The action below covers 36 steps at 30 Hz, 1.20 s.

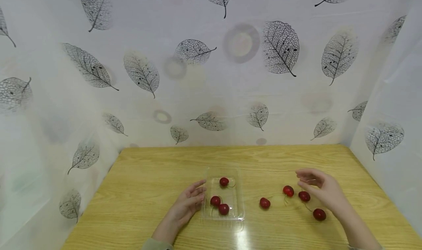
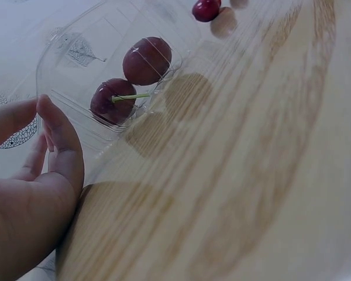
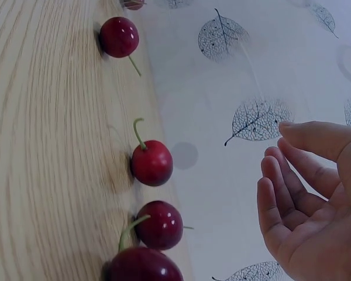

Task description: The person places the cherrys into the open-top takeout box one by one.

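Observation:
My left hand [image 1: 184, 206] is at the left side of a clear plastic container [image 1: 242, 206], its fingertips right at the container's wall and rim. Three dark red cherries lie inside: one cherry [image 1: 224, 182] toward the back, and a pair in front, of which one cherry [image 2: 147, 61] shows close up in the left wrist view. My right hand [image 1: 321, 187] hovers over the table's right part, fingers loosely bent and holding nothing. Close to it are a bright red cherry [image 3: 152, 163], a darker cherry [image 3: 159, 225] and another cherry [image 1: 319, 214] nearer the front.
Between the container and that group lies a lone cherry [image 1: 265, 203]. The wooden table [image 1: 158, 169] meets a pale leaf-printed sheet [image 1: 224, 96] at the back, with similar sheeting at both sides.

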Motion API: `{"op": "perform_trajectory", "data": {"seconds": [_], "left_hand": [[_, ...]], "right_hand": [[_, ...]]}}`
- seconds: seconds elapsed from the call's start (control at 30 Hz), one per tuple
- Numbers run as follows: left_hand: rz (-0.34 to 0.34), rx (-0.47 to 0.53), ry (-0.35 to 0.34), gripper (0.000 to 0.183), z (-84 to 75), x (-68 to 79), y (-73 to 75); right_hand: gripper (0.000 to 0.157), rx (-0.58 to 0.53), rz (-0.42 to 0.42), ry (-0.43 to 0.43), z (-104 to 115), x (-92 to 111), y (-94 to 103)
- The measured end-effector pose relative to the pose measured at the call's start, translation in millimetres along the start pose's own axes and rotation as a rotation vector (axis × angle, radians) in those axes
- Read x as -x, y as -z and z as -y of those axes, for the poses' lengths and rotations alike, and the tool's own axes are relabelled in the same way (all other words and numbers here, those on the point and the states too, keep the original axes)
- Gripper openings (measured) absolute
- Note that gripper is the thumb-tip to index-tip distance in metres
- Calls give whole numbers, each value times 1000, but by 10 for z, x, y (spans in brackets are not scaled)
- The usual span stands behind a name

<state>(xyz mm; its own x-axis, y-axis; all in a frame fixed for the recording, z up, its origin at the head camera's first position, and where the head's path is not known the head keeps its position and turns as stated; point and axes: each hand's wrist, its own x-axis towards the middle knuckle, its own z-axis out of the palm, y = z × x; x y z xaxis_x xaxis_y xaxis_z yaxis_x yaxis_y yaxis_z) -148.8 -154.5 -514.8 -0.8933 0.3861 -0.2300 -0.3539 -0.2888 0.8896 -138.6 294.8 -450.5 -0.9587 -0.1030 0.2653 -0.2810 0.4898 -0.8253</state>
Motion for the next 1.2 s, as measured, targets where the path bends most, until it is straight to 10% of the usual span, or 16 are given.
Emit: {"op": "perform_trajectory", "data": {"seconds": [1.2], "left_hand": [[20,9,-16,65,14,-1,11]], "right_hand": [[26,60,-100,-183,-380,365,528]]}}
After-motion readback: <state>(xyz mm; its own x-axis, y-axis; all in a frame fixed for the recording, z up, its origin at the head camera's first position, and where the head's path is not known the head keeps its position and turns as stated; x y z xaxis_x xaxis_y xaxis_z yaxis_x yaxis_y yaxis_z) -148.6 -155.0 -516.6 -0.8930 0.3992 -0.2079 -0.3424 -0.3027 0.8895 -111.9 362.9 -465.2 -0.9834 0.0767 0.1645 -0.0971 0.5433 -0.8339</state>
